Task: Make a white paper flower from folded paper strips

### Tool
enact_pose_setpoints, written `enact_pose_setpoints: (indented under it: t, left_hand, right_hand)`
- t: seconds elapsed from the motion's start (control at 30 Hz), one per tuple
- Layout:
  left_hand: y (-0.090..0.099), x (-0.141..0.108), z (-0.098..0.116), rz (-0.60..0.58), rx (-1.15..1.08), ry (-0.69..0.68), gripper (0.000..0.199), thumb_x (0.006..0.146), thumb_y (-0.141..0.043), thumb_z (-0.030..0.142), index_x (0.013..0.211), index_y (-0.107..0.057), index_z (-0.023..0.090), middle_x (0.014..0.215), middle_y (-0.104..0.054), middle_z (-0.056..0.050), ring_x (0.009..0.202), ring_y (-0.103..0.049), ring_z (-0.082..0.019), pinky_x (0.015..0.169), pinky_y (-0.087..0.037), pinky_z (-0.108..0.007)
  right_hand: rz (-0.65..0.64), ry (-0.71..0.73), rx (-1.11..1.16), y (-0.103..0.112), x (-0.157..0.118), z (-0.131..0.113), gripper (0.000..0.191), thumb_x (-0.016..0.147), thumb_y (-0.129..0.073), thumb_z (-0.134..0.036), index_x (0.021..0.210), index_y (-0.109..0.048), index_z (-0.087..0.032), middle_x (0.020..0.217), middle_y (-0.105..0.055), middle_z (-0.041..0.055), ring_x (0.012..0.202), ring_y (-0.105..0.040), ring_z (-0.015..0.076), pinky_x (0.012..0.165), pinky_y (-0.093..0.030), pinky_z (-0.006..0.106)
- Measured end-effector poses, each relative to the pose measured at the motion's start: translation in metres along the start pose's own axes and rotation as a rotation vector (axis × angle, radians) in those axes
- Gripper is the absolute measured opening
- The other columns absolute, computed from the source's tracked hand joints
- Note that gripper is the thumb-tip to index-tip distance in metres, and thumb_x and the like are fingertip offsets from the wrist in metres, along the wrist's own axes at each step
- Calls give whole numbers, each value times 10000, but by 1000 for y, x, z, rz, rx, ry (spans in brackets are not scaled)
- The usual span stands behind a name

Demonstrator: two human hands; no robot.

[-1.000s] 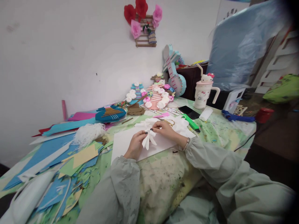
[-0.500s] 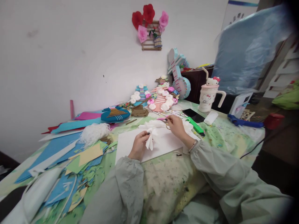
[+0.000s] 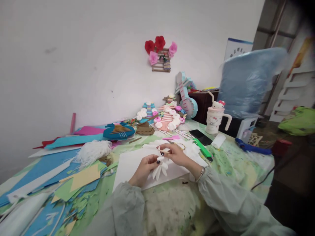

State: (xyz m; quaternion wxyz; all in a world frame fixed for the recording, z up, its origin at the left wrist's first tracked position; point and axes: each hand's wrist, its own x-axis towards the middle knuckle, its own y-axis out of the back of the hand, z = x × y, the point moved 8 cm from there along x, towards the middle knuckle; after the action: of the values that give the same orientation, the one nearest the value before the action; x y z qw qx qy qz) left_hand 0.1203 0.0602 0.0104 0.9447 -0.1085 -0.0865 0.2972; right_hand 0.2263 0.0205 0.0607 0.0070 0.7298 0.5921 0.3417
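My left hand (image 3: 145, 168) is closed in a pinch on a white paper flower (image 3: 161, 170), whose narrow petals fan downward. Close beside it, my right hand (image 3: 173, 154) is closed around a thin pale stick (image 3: 162, 150), which points left across the top of the flower. Both hands are over a white sheet (image 3: 128, 164) on the table. Behind the right hand lie more white paper petals (image 3: 193, 149) and scissors (image 3: 181, 146), their gold-coloured handle showing. A pink strip (image 3: 171, 137) rests just beyond them.
To the right are a green cutter (image 3: 203, 149), a black phone (image 3: 200, 137), a white roll (image 3: 218, 141), a lidded cup (image 3: 213, 119) and a blue glue gun (image 3: 252, 147). White string (image 3: 94, 152) and coloured paper (image 3: 86, 177) cover the left. Decorated crafts (image 3: 167, 119) stand at the back.
My right hand has moved left and toward me, from near the scissors to the flower, with the thin stick now in its fingers. The camera view has tilted up.
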Motion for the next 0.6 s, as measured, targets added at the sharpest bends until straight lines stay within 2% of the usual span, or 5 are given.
enact_pose_setpoints:
  t: [0.13, 0.27, 0.43, 0.6]
  left_hand:
    - [-1, 0, 2, -8, 32, -32, 288, 568, -798, 282, 769, -670, 120, 692, -650, -50, 614, -554, -136, 593, -376, -223]
    - [-4, -1, 1, -45, 17, -2, 323, 565, -801, 308, 799, -674, 125, 729, -660, -55, 643, -563, -140, 610, -382, -224]
    - [-7, -2, -2, -86, 11, 37, 305, 561, -802, 301, 774, -683, 118, 706, -661, -49, 619, -560, -138, 602, -379, -226]
    - [-7, -2, -1, -75, 20, 26, 344, 564, -804, 316, 810, -668, 116, 725, -665, -53, 634, -572, -143, 614, -392, -228]
  right_hand:
    - [-10, -21, 80, 0, 1, 4, 257, 736, -628, -355, 893, -665, -155, 907, -668, 67, 755, -599, 159, 549, -424, 216]
    - [-45, -28, 166, -4, 1, -1, 330, 718, -652, -383, 960, -641, -159, 1009, -638, 78, 804, -595, 161, 597, -443, 227]
    - [-79, -57, 186, -5, -1, -3, 294, 675, -680, -425, 717, -650, -135, 653, -598, 15, 593, -520, 122, 537, -380, 223]
    - [-39, -56, 181, -1, 0, -1, 275, 689, -663, -408, 696, -654, -133, 617, -566, -2, 566, -481, 107, 523, -341, 217]
